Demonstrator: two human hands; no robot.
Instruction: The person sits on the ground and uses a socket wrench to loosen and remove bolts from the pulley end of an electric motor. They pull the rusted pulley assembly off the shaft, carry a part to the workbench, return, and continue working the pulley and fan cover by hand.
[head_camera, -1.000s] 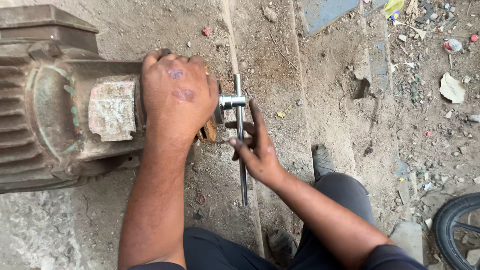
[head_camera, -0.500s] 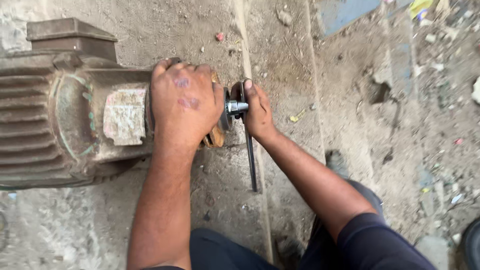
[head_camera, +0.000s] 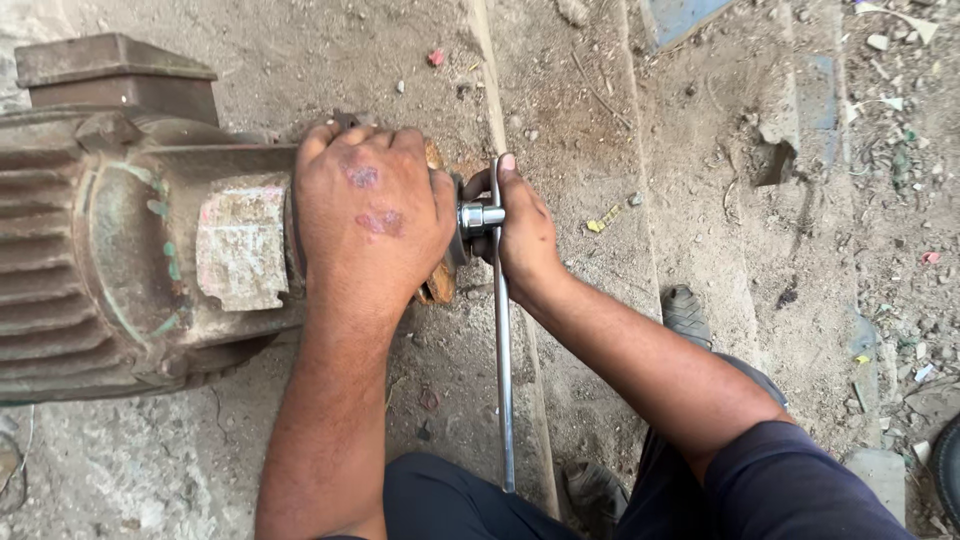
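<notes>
Fingers (head_camera: 400, 150) of your left hand (head_camera: 370, 220) are clenched over the shaft end of the motor (head_camera: 130, 250), knuckles up, pinning it against the ground; those of your right hand (head_camera: 520, 225) are wrapped around the socket head (head_camera: 480, 216) of a T-handle wrench (head_camera: 502, 380), thumb pointing up along the upper end of the cross bar. The socket sits right at the motor's end, just beside your left palm, and the long chrome bar runs down toward your knees.

To do this well, I'd judge you should keep the socket square on the fastener and pushed fully home before you load it; a tilted socket is likely to slip and round the corners. Grip farther out on the bar for leverage instead of choking up at the head, and keep your left knuckles clear of the bar's sweep. Bear your weight down through the left arm so the heavy body does not roll.

The motor is a ribbed cast housing, dull brown-grey with flaking green paint, a pale worn plate (head_camera: 240, 250) on its flank and a boxy terminal cover (head_camera: 115, 75) on top. The wrench is smooth, bright and slender against it. Something rusty orange (head_camera: 438, 285) shows under your left palm; what it is cannot be told. The ground (head_camera: 700, 200) is rough, dusty concrete, cracked and littered with grit and scraps
</notes>
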